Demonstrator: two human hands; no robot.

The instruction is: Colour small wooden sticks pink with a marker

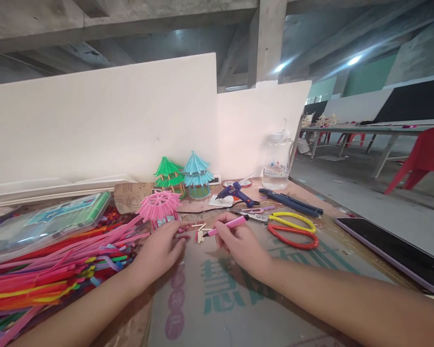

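My right hand point(240, 241) is closed around a pink marker pen point(226, 225), its dark end up to the right. The pen's tip points left at a small group of short wooden sticks point(199, 235), some of them coloured pink. To the left of these sticks my left hand point(164, 246) rests on the cardboard, thumb and forefinger apart. Small pink pieces show by its fingertips; I cannot tell whether the fingers touch them. Just behind my left hand stands a small pink pavilion model point(159, 205) with a fringed roof, partly hidden by the hand.
Pipe cleaners point(58, 270) pile up at left beside a plastic case point(50, 224). Green point(169, 173) and blue pavilion models point(197, 173) stand behind. A glue gun point(238, 193), scissors point(292, 229), a dark blue tool point(291, 201), a clear jar point(275, 166) and a phone point(394, 250) lie rightward.
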